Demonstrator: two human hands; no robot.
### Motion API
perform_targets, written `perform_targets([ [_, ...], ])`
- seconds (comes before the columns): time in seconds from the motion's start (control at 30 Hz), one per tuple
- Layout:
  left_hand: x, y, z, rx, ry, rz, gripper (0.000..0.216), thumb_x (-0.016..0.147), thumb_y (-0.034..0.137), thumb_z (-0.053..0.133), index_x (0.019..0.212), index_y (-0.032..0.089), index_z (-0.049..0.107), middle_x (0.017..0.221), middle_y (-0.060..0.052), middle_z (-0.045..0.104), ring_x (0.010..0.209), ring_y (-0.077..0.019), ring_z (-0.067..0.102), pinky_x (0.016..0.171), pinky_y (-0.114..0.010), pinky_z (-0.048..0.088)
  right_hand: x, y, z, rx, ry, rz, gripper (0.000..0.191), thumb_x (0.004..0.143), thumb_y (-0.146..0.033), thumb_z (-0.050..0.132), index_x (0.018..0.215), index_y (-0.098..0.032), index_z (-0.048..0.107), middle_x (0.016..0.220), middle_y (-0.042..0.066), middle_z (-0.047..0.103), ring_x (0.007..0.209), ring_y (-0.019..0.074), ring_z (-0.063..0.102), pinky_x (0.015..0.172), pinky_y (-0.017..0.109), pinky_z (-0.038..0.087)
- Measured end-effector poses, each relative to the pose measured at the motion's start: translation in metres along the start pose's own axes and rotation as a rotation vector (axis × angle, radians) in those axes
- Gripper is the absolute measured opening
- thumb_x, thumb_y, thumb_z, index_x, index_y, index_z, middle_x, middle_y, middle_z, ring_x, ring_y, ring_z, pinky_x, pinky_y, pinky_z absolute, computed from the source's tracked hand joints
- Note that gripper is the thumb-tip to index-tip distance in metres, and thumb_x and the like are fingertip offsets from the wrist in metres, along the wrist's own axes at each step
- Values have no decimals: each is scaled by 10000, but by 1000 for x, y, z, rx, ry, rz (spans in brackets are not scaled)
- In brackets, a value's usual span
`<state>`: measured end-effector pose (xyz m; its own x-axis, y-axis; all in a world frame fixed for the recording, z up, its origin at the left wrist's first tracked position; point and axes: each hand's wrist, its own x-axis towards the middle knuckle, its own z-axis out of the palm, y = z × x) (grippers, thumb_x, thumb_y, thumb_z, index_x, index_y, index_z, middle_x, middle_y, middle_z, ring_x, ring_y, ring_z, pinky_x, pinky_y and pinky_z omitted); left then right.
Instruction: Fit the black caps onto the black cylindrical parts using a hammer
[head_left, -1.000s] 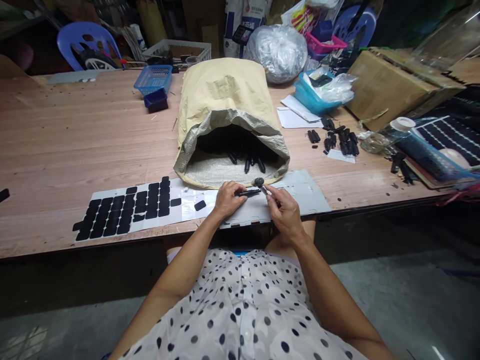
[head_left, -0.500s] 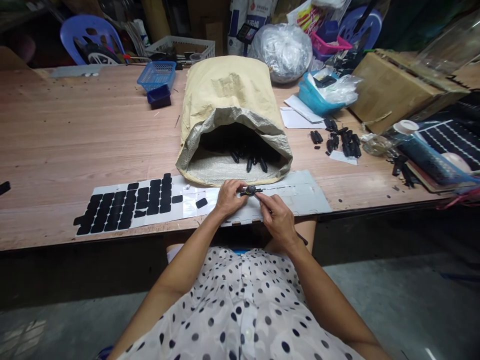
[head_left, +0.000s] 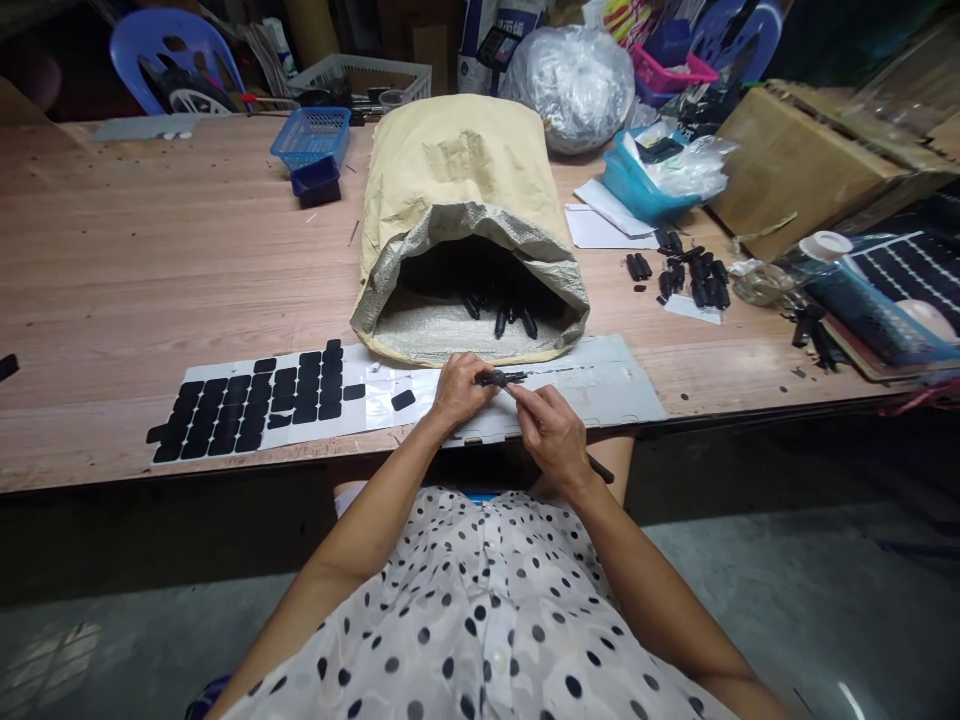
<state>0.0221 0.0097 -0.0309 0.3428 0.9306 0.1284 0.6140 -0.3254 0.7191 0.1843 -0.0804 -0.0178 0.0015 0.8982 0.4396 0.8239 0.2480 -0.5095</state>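
Observation:
My left hand [head_left: 461, 390] is closed on a small black part [head_left: 500, 378] with a rounded knob, just in front of the bag's mouth. My right hand [head_left: 553, 428] grips a slim tool. Its dark end [head_left: 601, 470] sticks out behind the wrist, and its thin tip meets the part; the kind of tool is hard to tell. Beneath both hands lies a pale grey board [head_left: 622, 390]. To the left, a white sheet [head_left: 259, 440] carries rows of black rounded stickers [head_left: 238, 400]. One loose black sticker [head_left: 403, 400] sits near my left forearm.
A yellowish woven bag [head_left: 457, 150] lies open towards me, black pieces [head_left: 501, 320] inside. More black parts [head_left: 701, 280] are scattered at right, near a turquoise basket [head_left: 645, 195] and a cardboard box [head_left: 802, 170]. Blue baskets [head_left: 311, 140] stand back left. The table's front edge runs below my hands.
The camera view has shifted slightly. Both hands stay at the black part, which appears turned a little, with the tool's tip still against it.

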Motion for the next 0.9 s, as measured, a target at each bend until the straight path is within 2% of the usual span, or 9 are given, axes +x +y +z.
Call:
perform_targets([
  [0.1, 0, 1, 0, -7, 0, -18, 52, 783, 195, 744, 778, 236, 712, 871, -20, 676, 936, -233, 580, 893, -389, 483, 1, 2, 2, -17, -15, 16, 352, 979, -228, 485, 1198, -278, 757, 798, 31, 628, 754, 167, 623, 693, 269, 499],
  [0.3, 2, 1, 1, -21, 0, -29, 88, 750, 209, 778, 778, 236, 699, 866, -14, 670, 945, -240, 573, 892, -397, 488, 5, -5, -7, 38, 54, 2, 368, 1009, -254, 449, 1228, -296, 742, 841, 44, 639, 807, 176, 628, 768, 290, 523],
  [0.53, 1, 2, 1, -35, 4, -30, 82, 761, 197, 767, 746, 235, 695, 855, -17, 677, 935, -235, 584, 879, -388, 488, 0, 3, 3, -37, -26, 15, 362, 974, -211, 482, 1202, -282, 755, 790, 27, 612, 745, 161, 615, 683, 259, 485],
  [0.9, 1, 3, 0, -43, 11, -42, 95, 740, 192, 785, 801, 248, 737, 882, -10, 707, 966, -247, 592, 905, -410, 501, 5, -3, -16, 33, 95, 47, 366, 991, -237, 478, 1234, -303, 743, 832, 43, 634, 802, 178, 624, 769, 295, 520],
])
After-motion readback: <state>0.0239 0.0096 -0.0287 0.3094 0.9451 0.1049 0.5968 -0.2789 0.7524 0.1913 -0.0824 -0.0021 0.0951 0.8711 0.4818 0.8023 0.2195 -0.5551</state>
